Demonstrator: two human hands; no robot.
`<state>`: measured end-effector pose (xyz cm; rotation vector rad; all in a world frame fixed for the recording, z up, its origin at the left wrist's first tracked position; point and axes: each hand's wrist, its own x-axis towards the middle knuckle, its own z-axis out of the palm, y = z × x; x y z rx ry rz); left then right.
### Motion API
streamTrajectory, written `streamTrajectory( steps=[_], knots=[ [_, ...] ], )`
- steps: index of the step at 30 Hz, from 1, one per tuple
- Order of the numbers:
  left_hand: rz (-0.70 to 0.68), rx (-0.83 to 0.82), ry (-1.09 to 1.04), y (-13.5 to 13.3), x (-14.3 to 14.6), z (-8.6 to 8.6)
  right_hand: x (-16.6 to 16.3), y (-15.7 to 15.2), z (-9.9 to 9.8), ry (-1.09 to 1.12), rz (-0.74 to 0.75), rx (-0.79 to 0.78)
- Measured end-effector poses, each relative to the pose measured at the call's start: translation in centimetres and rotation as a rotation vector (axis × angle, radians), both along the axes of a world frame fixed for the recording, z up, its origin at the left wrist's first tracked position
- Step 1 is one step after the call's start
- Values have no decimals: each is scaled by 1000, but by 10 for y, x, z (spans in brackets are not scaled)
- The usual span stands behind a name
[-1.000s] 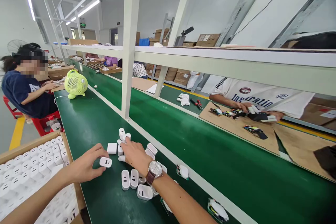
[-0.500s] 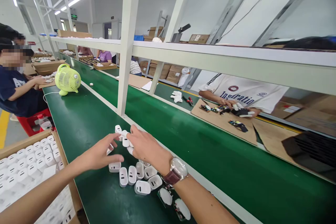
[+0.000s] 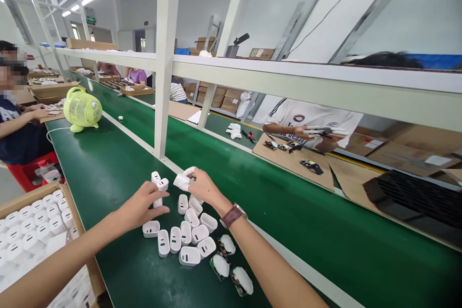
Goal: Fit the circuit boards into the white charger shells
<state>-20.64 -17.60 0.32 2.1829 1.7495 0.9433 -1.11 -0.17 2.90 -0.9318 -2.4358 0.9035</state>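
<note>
My left hand (image 3: pixel 144 202) has its thumb and fingers curled around a white charger housing (image 3: pixel 158 201), which they partly cover. Just beyond its fingertips are two more white housings (image 3: pixel 155 177), close together. White covers wrap the fingertips of my right hand (image 3: pixel 200 185), which is held over the bench to the right of the left hand. Those fingers are stretched out and I see no object between them. Nearer me lies a loose group of white charger housings (image 3: pixel 186 232), several with their hollow ends showing. Beside them are circuit boards with white pads (image 3: pixel 221 265).
A carton (image 3: pixel 83 255) of white housings stands at the left bench edge. On the green bench (image 3: pixel 122 168) sits a green fan (image 3: pixel 82 109). A white post (image 3: pixel 165 67) carries the shelf (image 3: pixel 260 74). Across the bench, a co-worker (image 3: pixel 306 122) handles parts above cardboard.
My right hand has lifted and drawn away from my left hand, uncovering housings beneath it. My left fingers have closed in around a housing. The view has shifted slightly right.
</note>
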Motion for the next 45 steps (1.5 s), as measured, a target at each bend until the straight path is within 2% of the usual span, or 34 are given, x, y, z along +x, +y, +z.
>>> streamTrajectory(
  steps=[4,8,10,12,15,18,21,23,27,29,32,34,37,41,45],
  knots=[
    [-172,-56,39,7,6,-8,-7,4,-9,43,39,-2],
    [-238,-159,-84,11,1,3,-8,5,-5,-45,81,36],
    [-181,-141,-107,17,-8,11,-8,6,-4,-121,102,38],
    [-47,-95,-39,26,-21,15,-8,7,-3,-188,117,26],
    [109,-153,46,46,-37,9,-10,6,-1,-198,112,11],
    [128,-230,-23,64,-39,-2,-12,5,0,-99,79,-6],
    [105,-174,-112,74,-28,-4,-14,1,0,47,78,-78],
    [79,-132,-186,74,-18,1,-15,-4,0,149,99,-167],
    [-174,-54,-571,61,0,21,-21,-15,6,409,167,-402],
    [-215,22,-688,53,7,28,-26,-20,12,512,184,-473],
    [-63,126,-567,41,9,32,-35,-28,20,578,191,-521],
    [52,152,-453,33,5,30,-42,-33,22,535,175,-488],
    [187,125,-369,23,-6,22,-57,-38,19,393,124,-378],
    [351,9,-285,7,-24,4,-77,-43,11,163,60,-242],
    [398,-28,-195,-9,-39,-15,-91,-43,5,-127,54,-62]
  ],
)
